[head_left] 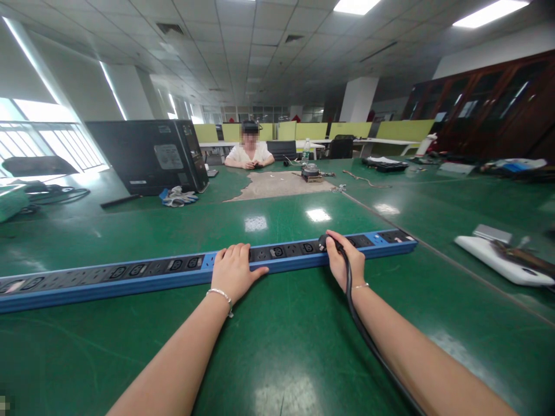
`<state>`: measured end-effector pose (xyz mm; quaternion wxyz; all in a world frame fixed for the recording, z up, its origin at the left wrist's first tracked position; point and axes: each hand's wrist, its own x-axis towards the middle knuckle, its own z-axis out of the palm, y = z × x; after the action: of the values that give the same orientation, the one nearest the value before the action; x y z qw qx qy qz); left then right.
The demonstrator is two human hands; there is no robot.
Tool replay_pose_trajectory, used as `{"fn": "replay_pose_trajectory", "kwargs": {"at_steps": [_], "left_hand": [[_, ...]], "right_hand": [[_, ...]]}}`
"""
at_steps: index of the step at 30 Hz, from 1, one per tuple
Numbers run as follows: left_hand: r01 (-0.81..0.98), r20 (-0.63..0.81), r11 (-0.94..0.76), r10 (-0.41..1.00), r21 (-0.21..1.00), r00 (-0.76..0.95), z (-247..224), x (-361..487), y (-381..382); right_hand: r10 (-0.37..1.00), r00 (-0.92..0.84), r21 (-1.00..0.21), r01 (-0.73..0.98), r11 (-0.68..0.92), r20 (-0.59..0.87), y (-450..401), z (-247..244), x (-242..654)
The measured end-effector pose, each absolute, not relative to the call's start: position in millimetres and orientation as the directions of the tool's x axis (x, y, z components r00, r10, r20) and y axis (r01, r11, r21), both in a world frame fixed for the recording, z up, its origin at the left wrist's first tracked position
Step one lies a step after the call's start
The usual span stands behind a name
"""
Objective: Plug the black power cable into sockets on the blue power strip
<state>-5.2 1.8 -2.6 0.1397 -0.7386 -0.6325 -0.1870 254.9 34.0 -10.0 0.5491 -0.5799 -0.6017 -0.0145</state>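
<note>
A long blue power strip [234,270] with black sockets lies across the green table, running from the left edge to right of centre. My left hand [234,268] grips it near the middle, fingers over the top and thumb along the near side. In my right hand [347,259] is a black power plug [322,242], pinched just over the sockets on the strip's right part. Whether its pins touch a socket, I cannot tell. From the plug, a thick black cable [359,323] runs under my palm and down toward the bottom edge.
A black computer case [151,156] lies at the back left, with gloves [177,196] beside it. Across the table [277,323] sits a person [249,153]. A bottle [306,151] and a small device [310,171] stand back centre; a white object [498,260] lies right.
</note>
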Motion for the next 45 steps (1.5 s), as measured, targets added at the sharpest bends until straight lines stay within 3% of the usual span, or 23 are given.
{"fn": "replay_pose_trajectory", "kwargs": {"at_steps": [8, 16, 22, 31, 40, 45], "left_hand": [[0.986, 0.453, -0.164, 0.882, 0.042, 0.128, -3.0, -5.6, 2.1], [0.983, 0.447, -0.163, 0.888, 0.080, 0.111, -2.8, -4.5, 2.7], [0.980, 0.475, -0.175, 0.873, 0.098, 0.109, -4.9, -4.5, 2.8], [0.975, 0.486, -0.191, 0.866, 0.113, 0.113, -4.1, -3.5, 1.5], [0.973, 0.506, -0.190, 0.857, 0.129, 0.100, -2.9, -3.1, 1.2], [0.975, 0.485, -0.187, 0.868, 0.121, 0.107, 0.7, -2.8, -0.8]], "right_hand": [[0.689, 0.287, -0.643, 0.688, 0.335, 0.666, 33.7, -10.1, 251.5], [0.744, 0.265, -0.734, 0.538, 0.414, 0.614, 26.1, -2.6, 227.9], [0.826, 0.149, -0.775, 0.466, 0.426, 0.544, 20.1, 1.6, 188.7], [0.826, -0.006, -0.668, 0.585, 0.460, 0.563, 21.6, 8.5, 128.0], [0.840, -0.157, -0.349, 0.858, 0.376, 0.519, 21.6, 22.6, 110.2], [0.850, -0.167, -0.281, 0.897, 0.342, 0.500, 16.5, 28.1, 106.6]]}}
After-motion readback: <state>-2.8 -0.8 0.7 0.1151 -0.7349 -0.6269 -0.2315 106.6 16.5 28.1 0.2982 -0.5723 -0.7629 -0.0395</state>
